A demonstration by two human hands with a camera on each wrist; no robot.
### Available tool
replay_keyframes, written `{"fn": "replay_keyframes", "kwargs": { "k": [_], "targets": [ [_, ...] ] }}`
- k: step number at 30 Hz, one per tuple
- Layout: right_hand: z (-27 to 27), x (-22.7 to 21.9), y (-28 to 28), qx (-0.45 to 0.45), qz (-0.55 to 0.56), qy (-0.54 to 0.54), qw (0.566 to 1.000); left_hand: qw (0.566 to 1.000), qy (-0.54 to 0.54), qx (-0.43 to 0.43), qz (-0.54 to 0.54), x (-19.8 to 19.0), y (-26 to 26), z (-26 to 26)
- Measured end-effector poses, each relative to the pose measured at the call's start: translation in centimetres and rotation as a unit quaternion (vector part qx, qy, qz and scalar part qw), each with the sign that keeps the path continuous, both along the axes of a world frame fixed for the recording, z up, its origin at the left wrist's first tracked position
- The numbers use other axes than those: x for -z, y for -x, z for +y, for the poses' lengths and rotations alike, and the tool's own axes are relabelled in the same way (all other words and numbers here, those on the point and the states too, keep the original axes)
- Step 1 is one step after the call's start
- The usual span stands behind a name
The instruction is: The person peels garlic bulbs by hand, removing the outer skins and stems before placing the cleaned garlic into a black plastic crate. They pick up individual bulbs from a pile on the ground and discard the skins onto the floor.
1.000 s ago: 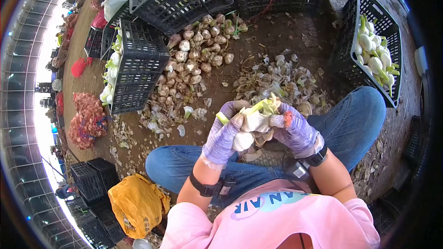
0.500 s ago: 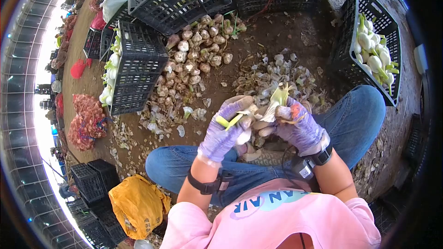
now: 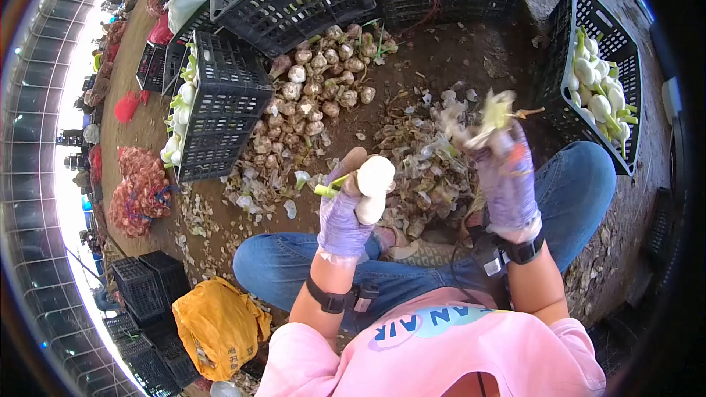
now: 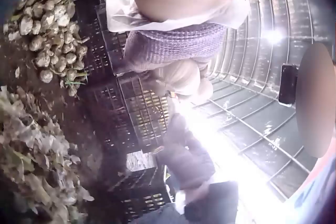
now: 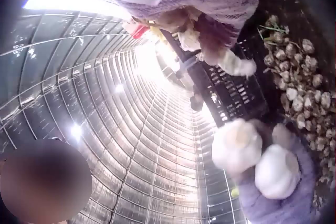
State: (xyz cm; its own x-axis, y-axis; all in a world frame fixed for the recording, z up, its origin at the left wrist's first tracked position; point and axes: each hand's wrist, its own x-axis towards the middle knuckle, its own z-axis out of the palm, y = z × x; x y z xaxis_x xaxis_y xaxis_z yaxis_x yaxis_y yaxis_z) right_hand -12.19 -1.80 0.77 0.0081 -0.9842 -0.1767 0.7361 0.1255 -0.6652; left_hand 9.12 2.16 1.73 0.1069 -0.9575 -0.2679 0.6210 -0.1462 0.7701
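Note:
In the head view the gloved left hand (image 3: 344, 213) grips two white garlic bulbs, an upper bulb (image 3: 376, 175) and a lower one (image 3: 370, 209); a green stem (image 3: 327, 191) pokes out at its left. The right wrist view shows the same bulbs (image 5: 237, 147) against the left glove (image 5: 281, 205). Raised over the right knee, the gloved right hand (image 3: 507, 180) pinches loose, blurred peel (image 3: 496, 114), apart from the bulbs. A peel heap (image 3: 434, 162) lies on the ground beyond the hands.
Unpeeled garlic (image 3: 312, 88) is piled on the ground at upper left. White bulbs fill a black crate (image 3: 555, 81) at right and another (image 3: 224, 106) at left. More crates (image 3: 456, 4) stand at the back. A yellow bag (image 3: 217, 327) and a red net sack (image 3: 140, 191) lie at left.
The hands have separated. The right hand has moved up and right with torn peel, while the left has shifted slightly left, its two white bulbs now exposed.

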Motion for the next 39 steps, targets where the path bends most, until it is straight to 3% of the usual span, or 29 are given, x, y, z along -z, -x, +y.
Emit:
{"fn": "replay_keyframes", "kwargs": {
  "k": [1, 2, 3, 5, 7, 9, 10, 11, 12, 13, 14, 15, 17, 19, 21, 25, 26, 27, 28, 29, 31, 32, 34, 35, 37, 38, 39],
  "targets": [
    [0.2, 0.0, -0.2, -0.009, 0.121, -0.018, 0.992, 0.998, -0.039, -0.007, 0.05, 0.2, -0.2, -0.2],
    [0.4, 0.4, -0.1, -0.137, 0.068, 0.005, 0.988, 0.993, -0.018, 0.004, 0.113, 1.2, -0.6, -0.7],
    [0.8, -0.2, -0.6, -0.178, 0.128, -0.011, 0.976, 0.994, -0.007, 0.005, 0.112, 1.4, -0.7, -1.1],
    [1.2, 1.7, -0.4, -0.242, 0.393, 0.037, 0.886, 0.989, -0.088, -0.02, 0.117, 0.8, -0.5, -2.3],
    [1.2, 2.2, -0.6, -0.268, 0.438, 0.042, 0.857, 0.989, -0.085, -0.029, 0.114, 1.5, -1.3, -4.0],
    [1.1, 1.8, -0.9, -0.288, 0.41, 0.021, 0.865, 0.987, -0.137, -0.036, 0.075, 1.0, -2.5, -6.7],
    [0.9, 1.5, -1.0, -0.297, 0.412, 0.013, 0.861, 0.99, -0.103, -0.012, 0.092, -0.7, -2.8, -9.6],
    [0.8, 1.3, -1.0, -0.309, 0.414, 0.0, 0.856, 0.993, -0.076, -0.055, 0.075, -3.3, -3.1, -12.0],
    [0.6, 1.6, -1.1, -0.314, 0.414, -0.004, 0.855, 0.996, 0.057, -0.045, 0.045, -6.8, -3.6, -14.3],
    [0.5, 2.1, -1.3, -0.312, 0.412, 0.011, 0.856, 0.974, 0.152, -0.02, 0.166, -8.1, -6.0, -16.7],
    [0.4, 2.5, -1.5, -0.309, 0.409, 0.027, 0.858, 0.972, 0.183, -0.066, 0.133, -11.9, -5.4, -17.7],
    [0.3, 2.6, -1.6, -0.313, 0.408, 0.024, 0.857, 0.961, 0.267, -0.019, 0.069, -12.8, -7.2, -19.2],
    [-0.1, 3.0, -1.7, -0.318, 0.386, -0.019, 0.866, 0.962, 0.166, -0.217, -0.017, -13.0, -7.6, -20.9],
    [-0.2, 3.9, -1.8, -0.308, 0.37, -0.027, 0.876, 0.961, 0.106, -0.185, -0.178, -7.2, -9.3, -21.6],
    [-0.6, 5.6, -1.7, -0.325, 0.316, -0.079, 0.888, 0.969, -0.003, -0.082, -0.232, 0.6, -11.5, -21.9],
    [-1.8, 5.6, -2.1, -0.273, 0.344, -0.128, 0.889, 0.923, -0.185, -0.056, -0.334, 12.8, -12.4, -21.5],
    [-1.9, 6.9, -2.1, -0.259, 0.245, -0.162, 0.92, 0.878, -0.184, -0.034, -0.44, 16.8, -13.6, -22.5],
    [-2.3, 7.4, -2.3, -0.26, 0.247, -0.167, 0.919, 0.823, -0.18, -0.009, -0.539, 19.9, -14.4, -23.4],
    [-2.7, 7.8, -2.5, -0.267, 0.264, -0.182, 0.909, 0.76, -0.152, -0.007, -0.631, 20.5, -13.5, -24.1],
    [-2.9, 8.1, -2.6, -0.273, 0.28, -0.197, 0.899, 0.743, -0.14, 0.004, -0.654, 21.8, -13.3, -24.9],
    [-3.3, 9.0, -2.8, -0.283, 0.277, -0.194, 0.897, 0.656, -0.191, 0.079, -0.726, 22.5, -12.5, -26.2],
    [-3.7, 8.8, -3.0, -0.282, 0.264, -0.196, 0.901, 0.657, -0.193, 0.083, -0.724, 21.7, -12.1, -26.8],
    [-4.0, 8.4, -3.3, -0.284, 0.246, -0.215, 0.901, 0.717, -0.307, 0.039, -0.624, 20.1, -11.6, -27.1],
    [-4.0, 8.6, -3.3, -0.284, 0.245, -0.216, 0.901, 0.716, -0.308, 0.04, -0.625, 20.9, -12.1, -26.7],
    [-3.6, 9.3, -3.4, -0.229, 0.206, -0.202, 0.93, 0.815, -0.08, -0.128, -0.559, 22.7, -13.4, -25.1],
    [-3.6, 9.3, -3.4, -0.233, 0.234, -0.192, 0.924, 0.785, -0.011, -0.123, -0.607, 20.1, -12.8, -24.4],
    [-3.4, 9.5, -3.6, -0.233, 0.232, -0.19, 0.925, 0.783, -0.009, -0.124, -0.609, 17.5, -12.1, -23.5]
  ]
}}
